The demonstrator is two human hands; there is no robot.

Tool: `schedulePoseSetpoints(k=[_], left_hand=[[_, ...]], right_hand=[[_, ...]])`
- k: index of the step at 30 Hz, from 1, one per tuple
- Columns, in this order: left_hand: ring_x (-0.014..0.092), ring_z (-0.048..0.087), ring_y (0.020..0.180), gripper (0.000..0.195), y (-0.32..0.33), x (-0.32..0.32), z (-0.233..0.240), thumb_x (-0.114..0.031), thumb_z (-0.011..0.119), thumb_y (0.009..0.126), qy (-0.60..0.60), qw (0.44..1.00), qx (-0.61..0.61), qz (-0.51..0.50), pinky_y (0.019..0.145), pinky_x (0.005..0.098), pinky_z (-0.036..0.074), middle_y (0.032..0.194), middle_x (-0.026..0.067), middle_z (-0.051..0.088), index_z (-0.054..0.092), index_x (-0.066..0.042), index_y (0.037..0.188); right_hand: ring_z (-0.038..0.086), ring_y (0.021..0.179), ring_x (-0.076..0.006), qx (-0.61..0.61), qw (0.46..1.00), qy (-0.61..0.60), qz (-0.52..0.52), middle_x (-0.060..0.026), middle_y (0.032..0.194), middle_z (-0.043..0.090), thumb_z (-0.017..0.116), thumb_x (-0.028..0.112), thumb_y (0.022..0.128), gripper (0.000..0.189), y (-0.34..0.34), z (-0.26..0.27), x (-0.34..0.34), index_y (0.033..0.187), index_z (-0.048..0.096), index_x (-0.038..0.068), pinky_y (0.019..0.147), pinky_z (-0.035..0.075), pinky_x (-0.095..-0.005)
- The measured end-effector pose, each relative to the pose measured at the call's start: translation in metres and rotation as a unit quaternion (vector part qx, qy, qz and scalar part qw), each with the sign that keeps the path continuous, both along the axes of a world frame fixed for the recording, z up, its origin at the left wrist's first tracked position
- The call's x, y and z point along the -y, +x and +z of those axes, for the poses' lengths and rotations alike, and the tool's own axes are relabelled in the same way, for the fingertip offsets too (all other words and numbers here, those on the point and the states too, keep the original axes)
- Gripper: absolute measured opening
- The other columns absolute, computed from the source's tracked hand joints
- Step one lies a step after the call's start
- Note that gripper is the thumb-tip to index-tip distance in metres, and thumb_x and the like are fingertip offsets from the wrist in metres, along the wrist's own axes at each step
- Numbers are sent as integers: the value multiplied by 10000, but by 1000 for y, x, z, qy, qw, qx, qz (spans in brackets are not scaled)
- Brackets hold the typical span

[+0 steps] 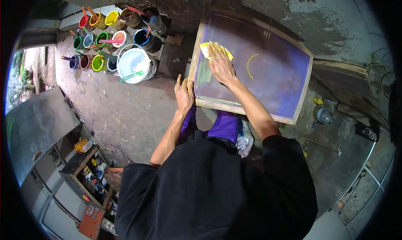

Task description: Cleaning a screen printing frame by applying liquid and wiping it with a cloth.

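Observation:
A wood-framed printing screen [276,80] with purple-tinted mesh stands tilted before me. Under the spread fingers of my right hand [221,62] a yellow and white cloth [205,50] is pressed against the mesh, near the screen's left side. My left hand [184,94] grips the left bar of the wooden frame [193,62], low down. On the mesh, right of the cloth, runs a curved yellow wavy mark [249,65]. Small pale strokes [267,34] show near the top. Below the cloth lies a greenish patch [205,73].
Several open paint pots [97,62] with stirrers stand to the left, beside a large white bucket [135,62] holding pale paint. A clear plastic bottle [323,115] is on the right. At lower left is a wooden shelf unit [84,174] with small containers.

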State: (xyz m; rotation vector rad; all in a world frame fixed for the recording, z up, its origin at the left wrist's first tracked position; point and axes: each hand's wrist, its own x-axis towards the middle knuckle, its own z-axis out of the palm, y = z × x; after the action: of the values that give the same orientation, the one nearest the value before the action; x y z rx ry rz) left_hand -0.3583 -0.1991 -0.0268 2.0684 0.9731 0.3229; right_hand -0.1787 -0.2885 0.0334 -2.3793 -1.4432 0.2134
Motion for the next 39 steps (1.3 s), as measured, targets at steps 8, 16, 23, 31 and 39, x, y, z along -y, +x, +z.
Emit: schedulePoseSetpoints(k=[8, 16, 23, 31, 39], left_hand=[[477, 494, 1286, 417, 4, 1, 8, -266, 512, 1029, -12, 1000, -2, -4, 1076, 507, 388, 1395, 352, 501, 626, 85, 1223], [485, 507, 1268, 413, 10, 2, 8, -243, 487, 1041, -5, 1000, -9, -24, 1059, 490, 412, 1377, 354, 514, 624, 109, 1208], [494, 535, 1227, 454, 9, 10, 10, -271, 467, 1056, 11, 999, 16, -28, 1050, 481, 418, 1360, 351, 529, 599, 131, 1222], [479, 557, 1187, 478, 15, 8, 4, -295, 447, 1068, 12, 1000, -25, -15, 1028, 470, 432, 1318, 325, 569, 593, 133, 1223], [475, 634, 900, 445, 14, 9, -17, -329, 452, 1066, 93, 996, 5, -5, 790, 486, 488, 998, 307, 666, 634, 62, 1179]], right_hand=[[298, 1481, -382, -8, 996, -55, 64, -267, 1578, 320, 524, 125, 898, 705, -1, -38, 5, 1519, 279, -102, 1224, 236, -508], [271, 1492, -378, -15, 999, -17, 30, -261, 1596, 285, 467, 171, 963, 638, -27, -12, 14, 1534, 291, -53, 1246, 198, -469], [291, 1489, -358, -21, 992, 65, -102, -214, 1597, 315, 529, 124, 908, 684, 4, -40, 29, 1536, 306, -30, 1244, 203, -474], [318, 1470, -372, -98, 980, 20, -171, -228, 1571, 354, 528, 118, 924, 630, 41, 9, 127, 1510, 357, -38, 1235, 215, -465], [307, 1479, -350, 19, 988, -46, -149, -200, 1592, 330, 545, 122, 913, 659, 49, -30, 166, 1525, 340, -12, 1224, 234, -478]])
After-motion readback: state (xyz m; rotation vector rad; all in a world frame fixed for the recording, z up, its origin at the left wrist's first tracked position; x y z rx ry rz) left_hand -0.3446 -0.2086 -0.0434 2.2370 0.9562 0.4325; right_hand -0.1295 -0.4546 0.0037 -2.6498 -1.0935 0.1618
